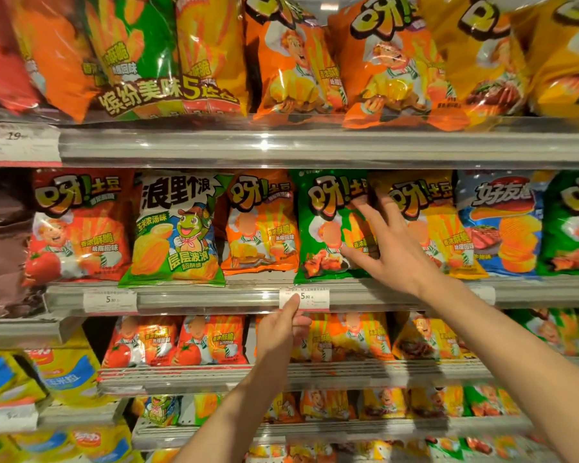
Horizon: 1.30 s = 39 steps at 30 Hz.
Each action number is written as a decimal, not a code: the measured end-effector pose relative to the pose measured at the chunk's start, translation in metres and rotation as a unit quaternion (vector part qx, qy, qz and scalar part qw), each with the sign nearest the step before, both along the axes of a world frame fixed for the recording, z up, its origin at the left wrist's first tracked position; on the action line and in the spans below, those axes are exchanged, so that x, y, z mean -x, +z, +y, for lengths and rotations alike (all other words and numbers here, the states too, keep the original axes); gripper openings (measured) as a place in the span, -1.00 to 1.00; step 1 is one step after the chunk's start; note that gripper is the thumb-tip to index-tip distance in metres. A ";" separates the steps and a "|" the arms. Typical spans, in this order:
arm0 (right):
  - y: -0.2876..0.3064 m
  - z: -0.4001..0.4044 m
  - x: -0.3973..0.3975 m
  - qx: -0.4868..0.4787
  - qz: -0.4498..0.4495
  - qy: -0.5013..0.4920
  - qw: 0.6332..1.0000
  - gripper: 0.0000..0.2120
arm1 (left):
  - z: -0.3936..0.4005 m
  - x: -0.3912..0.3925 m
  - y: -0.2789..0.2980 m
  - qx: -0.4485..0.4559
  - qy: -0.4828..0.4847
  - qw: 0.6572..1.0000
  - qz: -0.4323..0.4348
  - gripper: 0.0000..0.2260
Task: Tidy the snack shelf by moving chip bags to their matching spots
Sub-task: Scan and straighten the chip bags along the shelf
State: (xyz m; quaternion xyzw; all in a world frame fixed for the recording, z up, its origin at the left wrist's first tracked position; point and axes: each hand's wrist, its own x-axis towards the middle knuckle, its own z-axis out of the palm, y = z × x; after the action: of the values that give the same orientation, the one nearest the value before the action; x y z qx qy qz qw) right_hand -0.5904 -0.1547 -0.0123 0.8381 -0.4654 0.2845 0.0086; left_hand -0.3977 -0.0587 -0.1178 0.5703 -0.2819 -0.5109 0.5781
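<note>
left hand [279, 329] pinches paper price tag [304, 298]; right hand [386, 247] spread on glossy green bag [331, 225].

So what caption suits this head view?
Right hand on green chip bag; left hand touching price tag.

Green chip bag [328, 225] upright mid-shelf, yellow bag [428, 225] beside it

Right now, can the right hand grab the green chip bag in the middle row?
Probably yes. The right hand is spread open against the green chip bag at the shelf's front, and nothing blocks it.
</note>
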 end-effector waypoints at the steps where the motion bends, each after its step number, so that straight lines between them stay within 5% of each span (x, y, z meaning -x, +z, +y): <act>1: -0.002 0.002 0.003 -0.029 0.004 -0.002 1.000 -0.19 | -0.001 0.002 -0.001 -0.003 0.001 1.000 0.000 -0.56; 7: -0.015 0.000 -0.003 -0.066 -0.038 0.023 0.997 -0.03 | -0.005 0.011 0.003 -0.014 -0.005 1.000 -0.009 -0.58; 19: -0.042 0.007 -0.018 -0.016 -0.184 -0.015 0.983 -0.02 | -0.010 0.010 0.001 -0.024 -0.018 0.999 -0.013 -0.54; 37: -0.069 0.055 -0.014 -0.050 -0.134 -0.055 0.988 -0.17 | -0.007 0.004 -0.011 0.011 -0.018 1.000 -0.001 -0.60; 39: -0.081 0.068 -0.012 -0.061 -0.124 -0.066 0.988 -0.19 | -0.001 -0.001 -0.020 0.058 -0.025 0.995 -0.076 -0.66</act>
State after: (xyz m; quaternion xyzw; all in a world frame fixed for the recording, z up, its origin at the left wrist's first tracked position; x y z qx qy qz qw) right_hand -0.5781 -0.0865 -0.0932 0.7629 -0.5334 0.3561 -0.0815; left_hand -0.3968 -0.0597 -0.1381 0.5652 -0.3687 -0.4635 0.5743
